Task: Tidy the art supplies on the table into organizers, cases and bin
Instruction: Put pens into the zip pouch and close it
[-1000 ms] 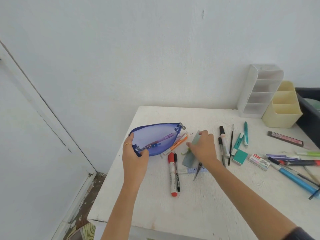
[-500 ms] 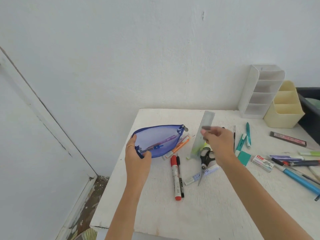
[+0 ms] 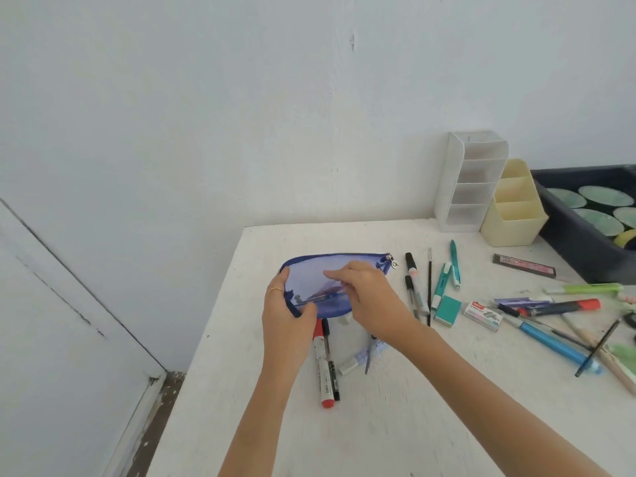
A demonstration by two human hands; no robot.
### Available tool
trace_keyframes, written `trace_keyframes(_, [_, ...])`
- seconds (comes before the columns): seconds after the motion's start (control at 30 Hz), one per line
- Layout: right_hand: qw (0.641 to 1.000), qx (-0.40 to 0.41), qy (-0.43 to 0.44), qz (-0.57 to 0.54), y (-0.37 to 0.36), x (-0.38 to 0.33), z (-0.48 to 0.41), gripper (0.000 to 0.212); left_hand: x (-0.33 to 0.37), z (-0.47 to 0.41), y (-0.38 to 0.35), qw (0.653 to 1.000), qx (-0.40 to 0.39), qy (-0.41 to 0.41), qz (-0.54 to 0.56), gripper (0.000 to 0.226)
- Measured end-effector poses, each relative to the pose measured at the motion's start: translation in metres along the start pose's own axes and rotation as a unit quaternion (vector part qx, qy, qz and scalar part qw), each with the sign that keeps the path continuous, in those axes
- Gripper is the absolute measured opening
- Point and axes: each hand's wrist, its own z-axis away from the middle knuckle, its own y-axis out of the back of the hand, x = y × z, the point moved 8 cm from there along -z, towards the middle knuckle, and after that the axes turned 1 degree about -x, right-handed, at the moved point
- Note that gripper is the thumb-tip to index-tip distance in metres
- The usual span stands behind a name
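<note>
White wall (image 3: 241, 115) behind; white table (image 3: 413, 425) pushed against it. Dark bin (image 3: 564, 242) at the table's far right edge, round green shapes inside. Beside it, touching or nearly so, a yellow organizer (image 3: 512, 228), then a taller white organizer (image 3: 444, 187) against the wall.

Blue mesh pouch (image 3: 309, 273) lies left of centre on the table, zip pull at its right end, pens showing through the mesh. Left hand (image 3: 287, 325) grips the pouch's left end, thumb and fingers curled round the edge. Right hand (image 3: 375, 301) lies over the pouch's near side, fingers bent; cannot tell whether they pinch anything.

Red-capped marker (image 3: 323, 370) just below the pouch. Teal eraser (image 3: 447, 309) to the right among loose pens.
</note>
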Motion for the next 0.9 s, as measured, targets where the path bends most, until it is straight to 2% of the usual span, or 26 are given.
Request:
trace_keyframes(0.1, [0.995,0.053,-0.031,-0.078,0.029,0.003,0.007,0.035,-0.002,-0.002,0.002,1.0,0.002,0.006,-0.008,0.059])
trace_keyframes(0.2, [0.98,0.101,-0.122,-0.123,0.059,0.029,0.014,0.035,-0.007,-0.007,0.01,1.0,0.018,0.011,-0.005,0.058])
trace_keyframes(0.3, [0.954,0.123,-0.249,-0.113,0.078,0.073,0.032,0.038,-0.006,-0.011,0.018,0.999,0.032,0.015,0.009,0.059])
trace_keyframes(0.4, [0.924,0.142,-0.346,-0.082,0.09,0.111,0.056,0.03,-0.002,-0.014,0.02,0.999,0.038,0.021,0.02,0.06])
trace_keyframes(0.53, [0.885,0.146,-0.431,-0.097,0.092,0.142,0.081,0.022,0.0,-0.015,0.013,0.999,0.037,0.026,0.029,0.06])
trace_keyframes(0.7, [0.867,0.106,-0.48,-0.078,0.079,0.156,0.098,0.019,0.003,-0.012,-0.011,0.998,0.02,0.036,0.04,0.06])
trace_keyframes(0.9, [0.907,0.126,-0.401,-0.03,0.074,0.143,0.091,0.014,0.003,-0.015,-0.037,0.998,0.02,0.041,0.049,0.061])
